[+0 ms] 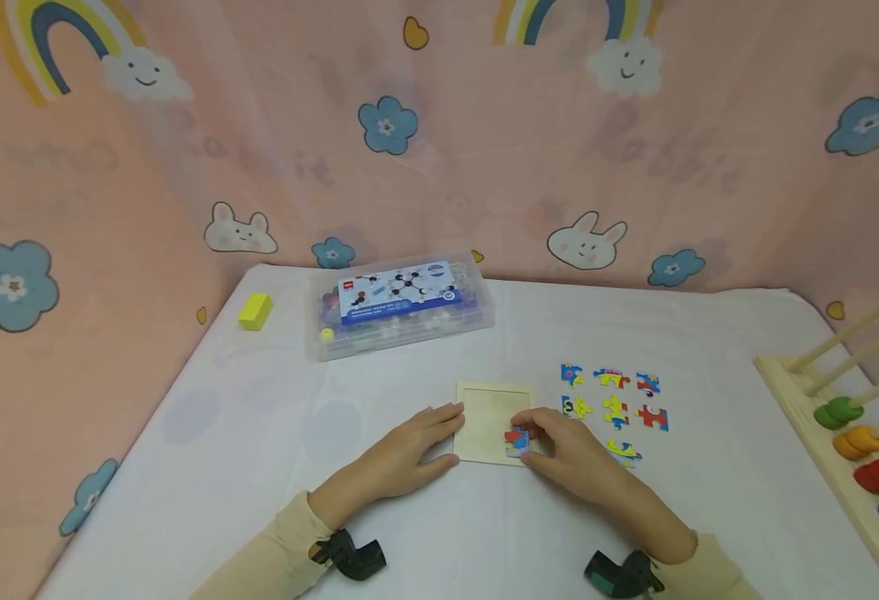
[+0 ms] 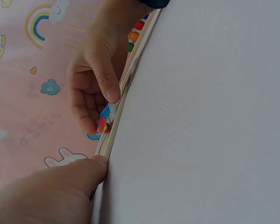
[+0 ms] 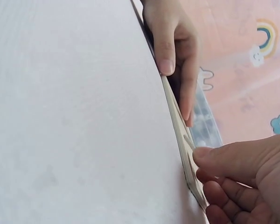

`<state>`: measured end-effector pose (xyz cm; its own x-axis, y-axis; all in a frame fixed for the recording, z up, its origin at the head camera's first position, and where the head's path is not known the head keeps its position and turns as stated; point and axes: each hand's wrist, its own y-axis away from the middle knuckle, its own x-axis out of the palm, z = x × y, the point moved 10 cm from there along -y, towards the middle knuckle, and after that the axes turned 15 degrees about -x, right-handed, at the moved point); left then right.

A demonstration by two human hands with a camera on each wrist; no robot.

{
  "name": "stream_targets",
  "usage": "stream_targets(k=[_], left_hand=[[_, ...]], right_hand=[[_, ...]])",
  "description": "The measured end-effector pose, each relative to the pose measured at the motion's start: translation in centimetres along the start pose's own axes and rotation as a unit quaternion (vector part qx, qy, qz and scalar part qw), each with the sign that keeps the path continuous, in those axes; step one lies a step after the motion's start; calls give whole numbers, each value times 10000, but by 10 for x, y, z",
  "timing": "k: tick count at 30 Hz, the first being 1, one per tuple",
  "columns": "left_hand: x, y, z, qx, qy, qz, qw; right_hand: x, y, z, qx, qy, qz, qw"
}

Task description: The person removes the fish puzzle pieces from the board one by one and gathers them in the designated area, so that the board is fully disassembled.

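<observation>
A square wooden puzzle tray [image 1: 481, 423] with a raised rim lies flat on the white cloth. My left hand [image 1: 409, 454] rests against its left side, fingers straight, with the fingertips and thumb touching the rim. In the left wrist view the left thumb [image 2: 79, 175] lies at the tray's edge. My right hand [image 1: 570, 454] pinches a red and blue jigsaw piece [image 1: 516, 442] between thumb and fingers over the tray's lower right part. In the right wrist view that piece [image 3: 189, 141] appears tilted, its edge at the right thumb.
Several loose jigsaw pieces [image 1: 615, 411] lie in rows right of the tray. A clear plastic box [image 1: 402, 333] with a molecule-picture label stands behind, a yellow block [image 1: 255, 312] at the back left. A wooden rack [image 1: 821, 442] with pegs and coloured beads stands along the right side.
</observation>
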<state>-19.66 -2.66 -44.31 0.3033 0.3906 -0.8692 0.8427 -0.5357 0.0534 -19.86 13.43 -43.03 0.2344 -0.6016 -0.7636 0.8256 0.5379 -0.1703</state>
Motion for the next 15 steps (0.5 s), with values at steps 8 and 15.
stream_targets(k=[8, 15], left_hand=[[1, 0, -1, 57, 21, -41, 10000], [2, 0, 2, -29, -32, 58, 10000]], right_hand=[[-25, 11, -8, 103, 72, -192, 9997], [-53, 37, -22, 196, 255, -386, 9987]])
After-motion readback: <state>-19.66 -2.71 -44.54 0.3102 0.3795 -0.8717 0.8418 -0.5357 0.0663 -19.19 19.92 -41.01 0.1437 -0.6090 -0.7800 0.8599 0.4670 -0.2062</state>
